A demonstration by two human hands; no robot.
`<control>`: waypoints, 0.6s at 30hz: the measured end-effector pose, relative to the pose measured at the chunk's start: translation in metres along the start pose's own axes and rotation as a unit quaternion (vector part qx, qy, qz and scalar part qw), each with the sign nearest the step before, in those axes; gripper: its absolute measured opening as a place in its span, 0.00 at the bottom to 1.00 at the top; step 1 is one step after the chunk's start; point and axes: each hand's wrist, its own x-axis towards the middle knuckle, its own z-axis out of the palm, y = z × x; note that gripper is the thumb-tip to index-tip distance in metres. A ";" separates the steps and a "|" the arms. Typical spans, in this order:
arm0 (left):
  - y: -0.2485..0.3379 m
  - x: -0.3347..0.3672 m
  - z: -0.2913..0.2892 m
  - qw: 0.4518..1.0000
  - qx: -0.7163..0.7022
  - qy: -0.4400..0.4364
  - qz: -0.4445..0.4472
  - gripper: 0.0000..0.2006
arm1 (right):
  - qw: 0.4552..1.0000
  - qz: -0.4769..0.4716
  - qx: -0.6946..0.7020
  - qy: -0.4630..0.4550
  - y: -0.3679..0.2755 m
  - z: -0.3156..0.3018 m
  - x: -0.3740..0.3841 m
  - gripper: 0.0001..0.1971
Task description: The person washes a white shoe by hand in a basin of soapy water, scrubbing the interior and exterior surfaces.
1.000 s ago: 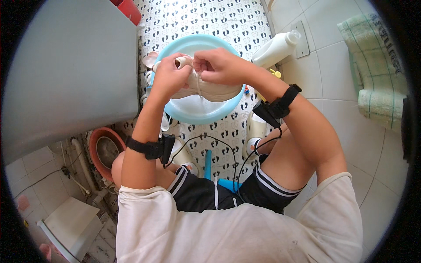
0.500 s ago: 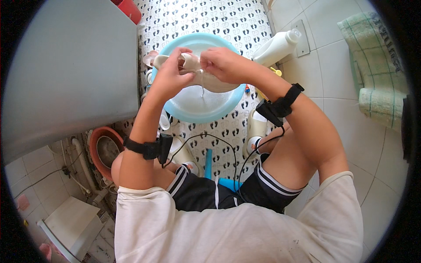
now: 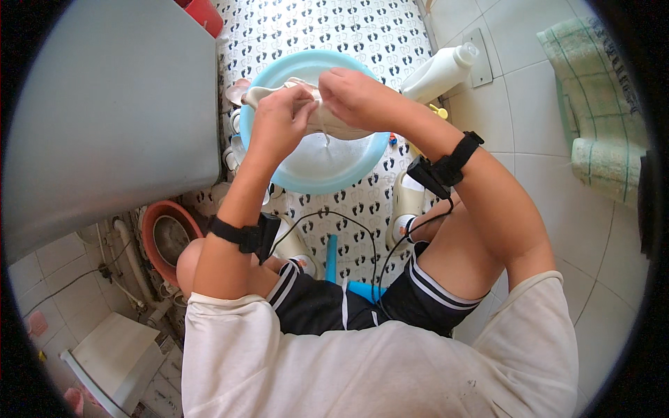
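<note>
A light blue plastic basin point(image 3: 348, 177) sits on a footprint-patterned mat and holds a little water. Above it I hold a wet whitish cloth point(image 3: 268, 93), twisted between both hands. My left hand point(image 3: 279, 122) grips the cloth's left part. My right hand point(image 3: 355, 97) grips the part next to it, fingers curled over the cloth. A thin stream of water runs from the cloth down into the basin. Black straps with cables sit on both wrists.
A white bottle point(image 3: 435, 73) lies to the right of the basin. A large grey appliance point(image 3: 104, 118) fills the left side. A reddish-brown basin point(image 3: 167, 237) stands at lower left, a green checked towel point(image 3: 599, 104) lies at the right, and a white slipper point(image 3: 408, 202) is near my right knee.
Both hands have kept twisting the cloth over the basin, shifting slightly; water now trickles from it.
</note>
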 end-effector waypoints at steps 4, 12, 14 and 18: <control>-0.002 0.004 0.007 0.999 0.020 0.027 -0.008 0.07 | 1.000 0.004 -0.020 0.013 0.000 0.001 -0.001 0.05; -0.004 0.006 -0.001 0.998 0.030 0.049 -0.034 0.07 | 0.999 -0.013 0.025 -0.016 -0.005 -0.009 -0.001 0.04; 0.000 0.006 -0.002 0.996 0.056 0.051 -0.039 0.08 | 0.999 -0.021 0.023 -0.011 -0.005 -0.010 -0.002 0.05; 0.000 0.004 0.002 0.997 0.046 0.050 -0.042 0.08 | 1.000 0.004 -0.022 -0.003 -0.009 -0.011 -0.004 0.08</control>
